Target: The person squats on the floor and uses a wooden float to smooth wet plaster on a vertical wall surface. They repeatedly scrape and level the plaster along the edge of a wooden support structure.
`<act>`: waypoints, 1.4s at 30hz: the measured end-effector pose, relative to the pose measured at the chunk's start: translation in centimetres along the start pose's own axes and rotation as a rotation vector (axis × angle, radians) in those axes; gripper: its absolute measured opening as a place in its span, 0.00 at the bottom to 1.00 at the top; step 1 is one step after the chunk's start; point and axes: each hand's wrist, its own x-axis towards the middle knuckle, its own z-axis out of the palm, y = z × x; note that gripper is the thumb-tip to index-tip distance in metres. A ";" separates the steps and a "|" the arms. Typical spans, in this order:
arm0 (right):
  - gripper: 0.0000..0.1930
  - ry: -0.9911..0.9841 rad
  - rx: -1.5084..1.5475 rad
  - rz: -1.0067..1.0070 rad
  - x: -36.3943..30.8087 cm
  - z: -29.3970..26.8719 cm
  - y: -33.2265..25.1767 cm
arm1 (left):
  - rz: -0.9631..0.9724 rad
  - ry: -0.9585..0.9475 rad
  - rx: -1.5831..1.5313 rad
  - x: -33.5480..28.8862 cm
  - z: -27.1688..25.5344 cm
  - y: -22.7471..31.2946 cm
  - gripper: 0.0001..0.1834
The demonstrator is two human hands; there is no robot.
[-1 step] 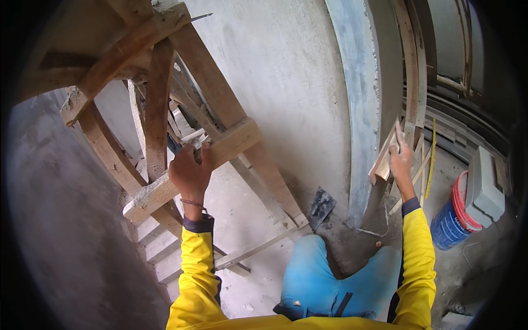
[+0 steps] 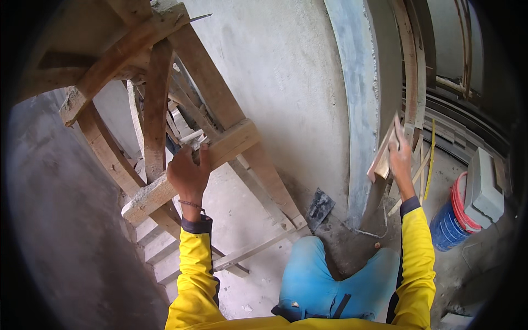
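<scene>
I see right hand (image 2: 401, 163) closed round float (image 2: 380, 160), at right edge of pillar (image 2: 356, 82); contact unclear. Left hand (image 2: 188, 176) grips crossbar (image 2: 235, 141), left of pillar. Pillar's blue-grey face looks coated, I judge; ragged edge looks unfinished. Dark plate (image 2: 320, 209) lies left of pillar's foot.

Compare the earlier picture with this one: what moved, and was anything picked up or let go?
Very little: the right hand and the flat hand tool it holds sit slightly higher in the picture. Nothing was taken hold of or let go. The left hand stays on the wooden crossbar; the blue bucket and dark flat piece on the floor look unmoved.
</scene>
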 end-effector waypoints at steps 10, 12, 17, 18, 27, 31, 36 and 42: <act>0.33 0.049 0.056 0.018 -2.0 0.6 4.1 | -0.042 -0.005 0.081 0.5 0.5 1.6 0.23; 0.31 -0.026 0.137 0.067 -1.7 0.4 2.9 | -0.047 -0.005 0.078 0.4 0.6 1.4 0.23; 0.29 -0.089 0.215 0.071 5.3 -0.6 -1.0 | -0.032 0.023 0.144 0.1 0.4 0.2 0.23; 0.28 -0.094 0.160 0.127 5.0 -0.4 -0.7 | -0.022 0.029 0.137 0.2 0.3 0.3 0.22; 0.30 -0.170 0.407 0.149 -3.6 1.4 0.2 | 0.128 -0.135 0.252 0.2 0.3 -1.5 0.24; 0.32 0.068 0.125 0.096 5.1 -0.9 -1.3 | 0.045 -0.249 0.242 0.3 1.0 -0.5 0.30; 0.34 0.027 0.277 0.402 -8.8 1.6 6.2 | 0.011 -0.278 0.212 0.6 2.1 0.7 0.32; 0.35 0.002 0.322 0.337 -5.6 1.1 -0.2 | 0.002 -0.250 0.238 0.8 0.2 -0.8 0.32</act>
